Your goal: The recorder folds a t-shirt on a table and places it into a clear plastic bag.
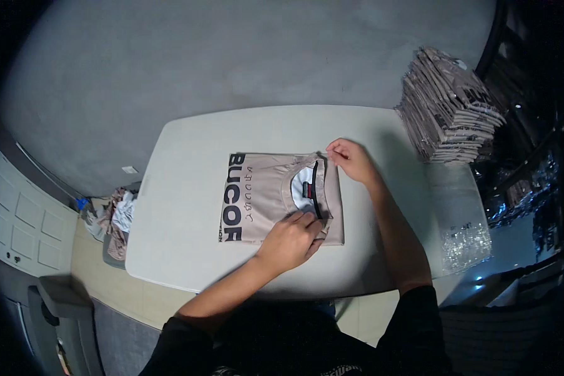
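Folded shirt: collar alignment and stack stability at risk

The folded beige shirt lies near the middle of the table, its collar toward the right edge. The left hand has its fingers curled on the collar's near end; whether cloth is pinched cannot be told. The right hand has thumb and fingers nearly together at the shirt's far right corner; its hold is likewise unclear.

Risk 1: uneven tension between the 2 hands could skew the neckline and crease the front. Risk 2: the left wrist, over the near edge, could drag the fold open. Risk 3: the leaning stack of packed shirts, at the table's far right corner, could slide if knocked.
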Demonstrator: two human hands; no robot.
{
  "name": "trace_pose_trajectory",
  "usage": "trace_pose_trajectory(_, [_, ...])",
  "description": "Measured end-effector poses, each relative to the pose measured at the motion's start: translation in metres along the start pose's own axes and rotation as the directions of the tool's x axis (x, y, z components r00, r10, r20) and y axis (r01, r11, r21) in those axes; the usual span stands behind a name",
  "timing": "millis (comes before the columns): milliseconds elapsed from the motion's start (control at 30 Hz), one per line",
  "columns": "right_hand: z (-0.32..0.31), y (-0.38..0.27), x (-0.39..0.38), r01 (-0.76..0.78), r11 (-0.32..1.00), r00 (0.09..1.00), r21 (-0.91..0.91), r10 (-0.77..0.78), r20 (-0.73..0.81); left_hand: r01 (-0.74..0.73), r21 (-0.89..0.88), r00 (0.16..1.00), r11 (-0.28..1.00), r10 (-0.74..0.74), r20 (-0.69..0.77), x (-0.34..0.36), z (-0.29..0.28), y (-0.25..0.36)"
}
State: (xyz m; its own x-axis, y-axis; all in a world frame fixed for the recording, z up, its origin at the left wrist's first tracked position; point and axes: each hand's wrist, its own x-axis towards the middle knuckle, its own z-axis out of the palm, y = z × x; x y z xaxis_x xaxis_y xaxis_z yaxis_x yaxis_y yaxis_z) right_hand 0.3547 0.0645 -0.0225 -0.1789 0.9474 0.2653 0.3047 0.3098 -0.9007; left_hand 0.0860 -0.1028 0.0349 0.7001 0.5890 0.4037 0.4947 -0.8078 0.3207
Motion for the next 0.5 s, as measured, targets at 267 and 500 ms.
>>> trace_pose_trajectory(267, [0.043,-0.030,0.012,-0.051,0.944,0.995,-0.326,0.078,0.069,-0.073,0.110,0.996,0.991,0.078,-0.038,-0.005,0.009,0.002])
trace_pose_trajectory(500, [0.009,-0.038,0.008,-0.136,0.925,0.959,-0.354,0.213,0.189,-0.152,-0.082,0.987,0.985,0.147,-0.068,0.004,0.009,0.006])
